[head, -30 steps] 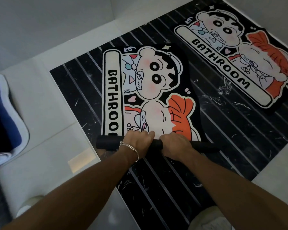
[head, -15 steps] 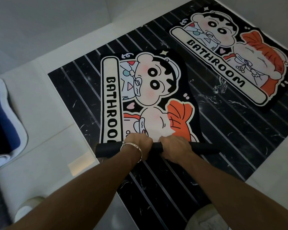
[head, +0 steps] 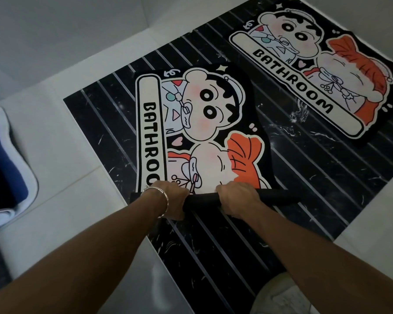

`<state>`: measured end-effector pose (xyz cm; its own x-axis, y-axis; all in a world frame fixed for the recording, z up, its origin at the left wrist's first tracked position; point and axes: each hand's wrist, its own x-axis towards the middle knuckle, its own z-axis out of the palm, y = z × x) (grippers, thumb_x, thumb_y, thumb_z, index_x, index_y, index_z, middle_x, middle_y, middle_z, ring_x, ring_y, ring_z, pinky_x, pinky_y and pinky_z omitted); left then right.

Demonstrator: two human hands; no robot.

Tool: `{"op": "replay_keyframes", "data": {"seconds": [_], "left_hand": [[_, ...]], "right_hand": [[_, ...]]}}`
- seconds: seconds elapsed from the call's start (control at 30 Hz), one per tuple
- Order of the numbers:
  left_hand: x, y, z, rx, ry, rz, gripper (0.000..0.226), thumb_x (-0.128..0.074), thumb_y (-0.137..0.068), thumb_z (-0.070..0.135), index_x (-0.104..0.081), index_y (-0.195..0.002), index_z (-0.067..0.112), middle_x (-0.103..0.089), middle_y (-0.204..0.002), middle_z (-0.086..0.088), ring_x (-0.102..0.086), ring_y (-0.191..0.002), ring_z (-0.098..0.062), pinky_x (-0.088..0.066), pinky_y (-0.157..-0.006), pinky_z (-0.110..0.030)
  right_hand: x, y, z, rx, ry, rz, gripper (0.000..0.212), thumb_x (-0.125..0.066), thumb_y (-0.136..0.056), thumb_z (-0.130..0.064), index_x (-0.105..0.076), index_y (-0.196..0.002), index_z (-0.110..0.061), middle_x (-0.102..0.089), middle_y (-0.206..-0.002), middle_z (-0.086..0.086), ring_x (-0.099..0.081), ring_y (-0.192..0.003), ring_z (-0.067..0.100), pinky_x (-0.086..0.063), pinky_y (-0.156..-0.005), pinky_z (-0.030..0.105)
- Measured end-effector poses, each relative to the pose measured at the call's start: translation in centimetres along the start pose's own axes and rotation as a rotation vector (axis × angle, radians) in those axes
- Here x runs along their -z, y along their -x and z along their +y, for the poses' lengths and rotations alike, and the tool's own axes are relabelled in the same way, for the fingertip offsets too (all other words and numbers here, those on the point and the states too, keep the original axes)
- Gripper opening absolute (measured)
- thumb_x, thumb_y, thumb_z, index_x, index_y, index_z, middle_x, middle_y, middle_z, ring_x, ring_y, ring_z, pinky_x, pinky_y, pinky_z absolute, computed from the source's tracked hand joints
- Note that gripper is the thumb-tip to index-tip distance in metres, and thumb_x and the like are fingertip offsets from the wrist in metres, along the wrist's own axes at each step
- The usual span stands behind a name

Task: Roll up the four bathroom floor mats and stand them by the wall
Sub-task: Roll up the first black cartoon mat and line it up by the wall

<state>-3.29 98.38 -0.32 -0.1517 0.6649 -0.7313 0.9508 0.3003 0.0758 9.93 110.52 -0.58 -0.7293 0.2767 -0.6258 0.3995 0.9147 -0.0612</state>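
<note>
A black cartoon mat (head: 202, 123) printed BATHROOM lies on the striped black floor, its near end wound into a thin black roll (head: 275, 197). My left hand (head: 170, 198), with a silver bracelet at the wrist, grips the roll left of its middle. My right hand (head: 238, 199) grips it just to the right. A second mat (head: 315, 71) of the same print lies flat at the upper right. A blue and white mat (head: 7, 159) lies partly folded at the left edge.
Black marble floor with pale stripes (head: 304, 177) runs under the mats, bordered by white tiles (head: 61, 177). A grey wall (head: 55, 26) rises at the top left. A pale shoe (head: 279, 295) shows at the bottom.
Both hands have rolled the near end a little further onto the mat and have spread slightly apart along the roll. The view has shifted slightly.
</note>
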Motion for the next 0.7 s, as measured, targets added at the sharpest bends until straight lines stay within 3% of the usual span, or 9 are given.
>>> {"op": "replay_keyframes", "data": {"seconds": [0.17,0.27,0.4,0.5,0.6,0.7], "left_hand": [[0.3,-0.8,-0.1,0.002,-0.014,-0.098,0.032,-0.061,-0.078,0.047,-0.061,-0.104,0.029,-0.067,-0.093,0.004,-0.063,-0.086,-0.017,-0.054,-0.079,-0.034],[-0.4,-0.6,-0.8,0.016,0.084,-0.088,0.035,-0.063,-0.081,0.036,-0.053,-0.112,0.024,-0.063,-0.101,0.0,-0.061,-0.09,-0.02,-0.053,-0.081,-0.037],[-1.8,0.4,0.4,-0.06,0.122,0.17,0.05,-0.067,-0.082,0.024,-0.039,-0.123,0.021,-0.053,-0.112,-0.002,-0.054,-0.099,-0.019,-0.051,-0.082,-0.034],[-2.3,0.8,3.2,-0.078,0.003,0.341,0.038,-0.053,-0.093,0.033,-0.04,-0.124,0.016,-0.053,-0.116,-0.006,-0.057,-0.104,-0.026,-0.048,-0.077,-0.037],[-1.9,0.2,3.5,-0.052,-0.09,0.304,0.03,-0.049,-0.095,0.031,-0.046,-0.119,0.013,-0.062,-0.109,-0.009,-0.063,-0.097,-0.03,-0.047,-0.074,-0.037],[-0.9,0.0,3.0,-0.032,-0.077,0.197,0.032,-0.053,-0.092,0.03,-0.051,-0.119,0.014,-0.062,-0.107,-0.009,-0.062,-0.097,-0.029,-0.047,-0.077,-0.037]], "right_hand": [[0.3,0.3,-0.3,-0.013,-0.002,-0.048,0.03,-0.057,-0.089,-0.02,-0.05,-0.118,-0.015,-0.059,-0.112,0.008,-0.057,-0.102,0.026,-0.044,-0.082,0.036],[0.8,0.3,-0.8,-0.023,-0.039,-0.095,0.032,-0.058,-0.089,-0.02,-0.05,-0.12,-0.014,-0.057,-0.115,0.009,-0.056,-0.105,0.027,-0.045,-0.085,0.037],[0.8,0.4,-1.3,-0.031,-0.084,-0.143,0.03,-0.056,-0.089,-0.016,-0.052,-0.119,-0.016,-0.056,-0.116,0.009,-0.056,-0.106,0.027,-0.046,-0.086,0.036],[0.6,0.5,-1.4,-0.025,-0.117,-0.168,0.026,-0.054,-0.088,-0.016,-0.055,-0.114,-0.016,-0.06,-0.113,0.009,-0.059,-0.101,0.027,-0.047,-0.08,0.034],[-0.2,0.7,-1.5,-0.005,-0.162,-0.182,0.025,-0.055,-0.087,-0.015,-0.057,-0.112,-0.013,-0.061,-0.111,0.011,-0.059,-0.099,0.029,-0.047,-0.077,0.034],[-1.1,1.0,-1.5,0.006,-0.186,-0.001,0.027,-0.059,-0.086,-0.02,-0.055,-0.111,-0.014,-0.059,-0.109,0.008,-0.057,-0.101,0.028,-0.043,-0.079,0.035]]}}
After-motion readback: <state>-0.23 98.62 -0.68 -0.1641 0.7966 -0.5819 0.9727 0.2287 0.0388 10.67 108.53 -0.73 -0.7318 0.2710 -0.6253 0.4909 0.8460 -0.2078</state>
